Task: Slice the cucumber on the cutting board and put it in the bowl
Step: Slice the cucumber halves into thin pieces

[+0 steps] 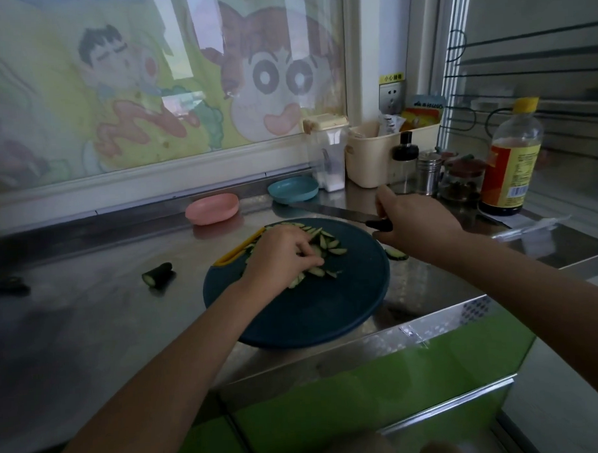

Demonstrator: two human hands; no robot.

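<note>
Counts. One round dark-blue plastic cutting board (310,310) with a yellow grip slot at its left rim. One heap of thin green-edged cucumber slices (328,243) lies on the far half of the board; the number of slices cannot be told. One stray slice (396,254) lies on the steel counter (100,311), just beside the board's right rim. One dark-skinned cucumber end piece (158,274) lies on the counter, left of the board and apart from it. Two shallow plastic bowls stand behind the board, a pink bowl (211,209) and a blue bowl (293,190); no cucumber shows in either.

Hands. The left hand (278,257) rests on the heap, its fingers curled down and grasping slices. The right hand (412,219) is clenched round the black handle of one long-bladed knife (327,210). The blade points left behind the board, its tip near the blue bowl.

Writing. One yellow-capped bottle (512,158) of dark liquid carries a yellow and red label, too small to read. One yellow sticker (391,77) above the wall socket bears Chinese characters, not legible with certainty.

Edges and room. The board's near rim lies at the counter's front edge. Bare steel extends from the board leftward past the end piece. The far right corner is crowded with jars and containers.
</note>
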